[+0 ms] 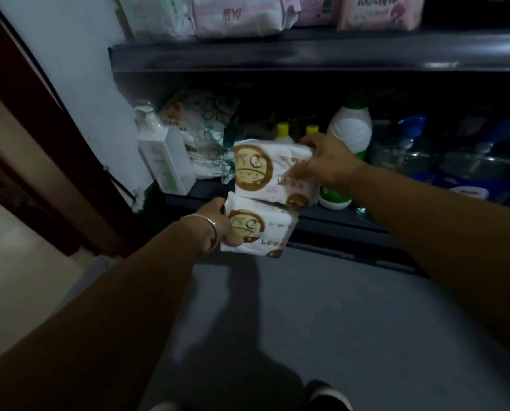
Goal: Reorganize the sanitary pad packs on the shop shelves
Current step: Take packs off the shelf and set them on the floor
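Left hand (222, 225) grips lower pack (258, 232); right hand (326, 163) grips upper pack (273, 170). Risk: soft wrappers slipping, knocking bottles (348, 134).

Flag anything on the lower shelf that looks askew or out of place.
The white pump bottle at the left end leans sideways instead of standing upright. Behind it, a patterned soft pack lies slumped among bottles, apart from the packs on the upper shelf.

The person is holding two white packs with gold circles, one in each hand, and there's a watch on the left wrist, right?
Nearly. The head view shows a silver bangle on that wrist, not a watch. The rest holds: the left hand grips the lower pack and the right hand grips the upper pack.
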Demonstrator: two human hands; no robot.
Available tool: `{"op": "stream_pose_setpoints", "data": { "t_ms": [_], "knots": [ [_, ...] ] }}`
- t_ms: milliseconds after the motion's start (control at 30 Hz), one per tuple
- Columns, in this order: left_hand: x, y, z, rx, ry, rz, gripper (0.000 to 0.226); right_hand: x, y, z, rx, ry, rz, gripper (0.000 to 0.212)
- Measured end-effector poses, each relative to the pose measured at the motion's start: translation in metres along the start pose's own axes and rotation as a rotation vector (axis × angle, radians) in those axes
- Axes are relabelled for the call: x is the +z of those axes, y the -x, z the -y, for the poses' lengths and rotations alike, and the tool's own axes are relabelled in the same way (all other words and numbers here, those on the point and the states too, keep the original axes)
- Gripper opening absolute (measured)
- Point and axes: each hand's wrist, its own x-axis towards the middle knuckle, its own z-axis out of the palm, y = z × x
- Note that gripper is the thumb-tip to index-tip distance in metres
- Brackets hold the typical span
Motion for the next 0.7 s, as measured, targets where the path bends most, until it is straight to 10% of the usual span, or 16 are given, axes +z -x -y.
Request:
{"op": "stream_pose_setpoints", "data": {
  "t_ms": [700],
  "knots": [
    [0.139, -0.086, 0.056, -0.011, -0.277, 0.29, 0.077, -0.038, 0.027, -0.157, 0.415, -0.023, 0.132, 0.05]
  ]
}}
